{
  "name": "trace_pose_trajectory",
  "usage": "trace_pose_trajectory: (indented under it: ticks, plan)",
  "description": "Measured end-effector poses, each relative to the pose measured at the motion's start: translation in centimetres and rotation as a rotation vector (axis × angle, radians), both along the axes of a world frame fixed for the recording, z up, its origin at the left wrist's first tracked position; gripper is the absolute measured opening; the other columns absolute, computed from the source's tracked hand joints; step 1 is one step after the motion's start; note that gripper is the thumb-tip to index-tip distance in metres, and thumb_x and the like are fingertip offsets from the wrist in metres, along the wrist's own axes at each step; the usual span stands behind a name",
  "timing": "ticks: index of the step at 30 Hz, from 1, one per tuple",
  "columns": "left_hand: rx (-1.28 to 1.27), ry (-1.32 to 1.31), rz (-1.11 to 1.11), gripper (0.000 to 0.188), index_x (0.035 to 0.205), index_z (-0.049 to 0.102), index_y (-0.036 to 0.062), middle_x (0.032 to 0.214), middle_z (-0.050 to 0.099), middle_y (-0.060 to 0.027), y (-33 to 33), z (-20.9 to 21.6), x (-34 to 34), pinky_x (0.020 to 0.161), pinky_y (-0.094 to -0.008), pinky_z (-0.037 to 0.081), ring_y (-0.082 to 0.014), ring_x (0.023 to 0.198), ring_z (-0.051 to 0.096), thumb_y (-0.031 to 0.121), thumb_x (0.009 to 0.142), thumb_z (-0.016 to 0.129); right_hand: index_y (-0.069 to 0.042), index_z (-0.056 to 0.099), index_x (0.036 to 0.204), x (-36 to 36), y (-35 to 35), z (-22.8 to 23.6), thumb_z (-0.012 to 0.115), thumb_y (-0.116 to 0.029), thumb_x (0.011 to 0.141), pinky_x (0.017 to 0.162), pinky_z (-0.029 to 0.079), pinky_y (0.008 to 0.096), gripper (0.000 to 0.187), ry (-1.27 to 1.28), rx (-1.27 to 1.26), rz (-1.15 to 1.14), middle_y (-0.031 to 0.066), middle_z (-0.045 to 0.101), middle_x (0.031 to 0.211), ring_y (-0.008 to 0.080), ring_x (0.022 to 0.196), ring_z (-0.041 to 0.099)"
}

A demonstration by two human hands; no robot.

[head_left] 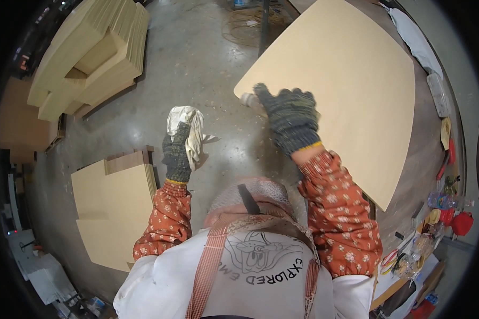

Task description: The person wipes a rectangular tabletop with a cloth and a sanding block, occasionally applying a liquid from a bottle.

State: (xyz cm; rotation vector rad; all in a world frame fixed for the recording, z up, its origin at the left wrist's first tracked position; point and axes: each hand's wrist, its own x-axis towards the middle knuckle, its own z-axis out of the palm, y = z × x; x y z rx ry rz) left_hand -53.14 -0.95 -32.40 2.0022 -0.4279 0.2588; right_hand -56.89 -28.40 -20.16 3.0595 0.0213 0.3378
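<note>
My left hand, in a dark knitted work glove, is closed around a bunched white cloth whose loose end hangs to the right. It is held over the floor, apart from the panels. A large pale wooden panel with rounded corners lies to the right. My right hand, gloved the same way, is at the panel's left edge with its fingers curled. From under the thumb side pokes a small grey-brown piece, blurred and mostly hidden by the glove; its kind is not clear.
Stacked pale panels stand at the far left, and a lower panel stack is at the near left. On the right, a bench holds bottles, a red item and assorted small things. Coiled wire lies at the back.
</note>
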Motion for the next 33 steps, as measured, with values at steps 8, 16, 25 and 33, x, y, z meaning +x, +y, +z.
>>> trace_pose_trajectory:
  ticks: [8,16,25,33]
  plan:
    - [0.013,-0.325,0.025,0.024,0.105,0.062,0.0000,0.088,0.066,-0.0156,-9.6,6.7,4.5,0.077,-0.0380,0.049,-0.0311,0.079,0.063,0.014,0.085,0.059,-0.027,0.052,0.125,-7.2,-4.2,2.0,0.056,-0.019,0.078,0.066,0.042,0.0422,0.048,0.173,0.032,-0.138,0.0070,0.060,0.079,0.0257,0.075,0.059]
    - [0.627,-0.535,-0.179,0.049,0.120,0.056,0.0080,0.118,0.058,-0.0125,-16.0,3.6,1.3,0.094,-0.0435,0.040,-0.0312,0.106,0.054,0.021,0.073,0.060,-0.024,0.055,0.123,-22.0,-11.5,4.1,0.063,-0.015,0.071,0.065,0.042,0.0401,0.053,0.296,-0.152,-0.366,0.0064,0.058,0.084,0.0251,0.077,0.057]
    - [0.570,-0.516,-0.390,0.066,0.128,0.048,0.0022,0.128,0.050,-0.0167,-20.3,4.7,-7.5,0.101,-0.0446,0.035,-0.0353,0.115,0.048,0.020,0.066,0.062,-0.028,0.052,0.126,-18.8,-12.3,2.7,0.054,-0.022,0.084,0.067,0.044,0.0368,0.043,0.253,0.028,-0.211,0.0040,0.060,0.082,0.0208,0.073,0.058]
    - [0.593,-0.492,-0.336,0.062,0.136,0.040,0.0039,0.139,0.041,-0.0164,-22.8,3.0,-11.6,0.110,-0.0437,0.023,-0.0316,0.131,0.036,0.018,0.078,0.054,-0.013,0.046,0.134,-23.4,-18.1,2.8,0.072,-0.016,0.072,0.080,0.049,0.0400,0.068,-0.158,0.567,-0.139,0.0124,0.063,0.101,0.0288,0.090,0.061]
